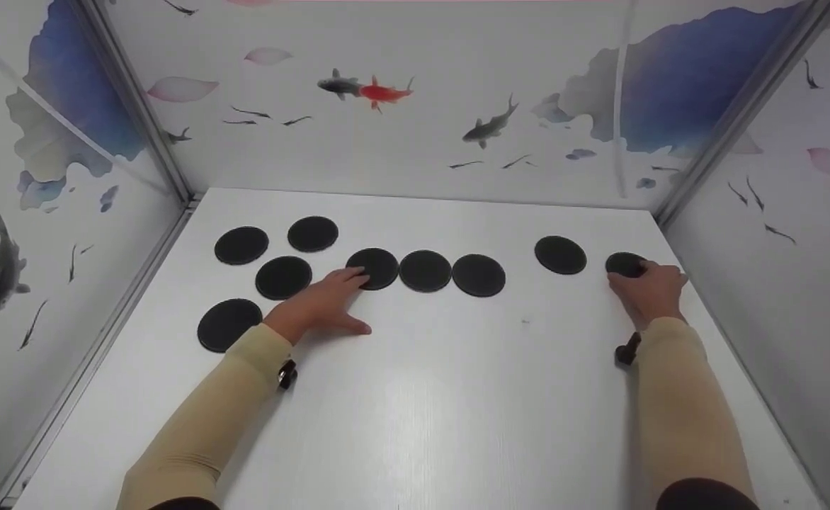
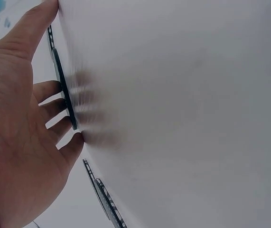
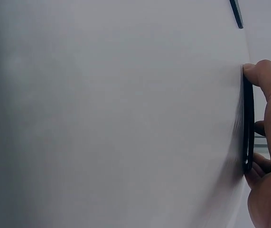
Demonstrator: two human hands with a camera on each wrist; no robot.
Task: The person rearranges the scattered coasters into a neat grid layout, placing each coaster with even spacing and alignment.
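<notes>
Altogether, nine round black discs (image 1: 425,270) faced upward, three aligned crosswise. The right hand (image 1: 650,289) pinched the rightmost disc (image 1: 623,263); the left hand (image 1: 321,303), outstretched, touched another disc (image 1: 378,269).

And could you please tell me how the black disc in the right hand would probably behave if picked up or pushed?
The black disc looks fairly stiff: gripped by the right hand, it shows no clear bend. Being thin, it is probably light. Pushed along the smooth-looking table, it would likely slide rather than roll or tip, given its flat shape.
</notes>
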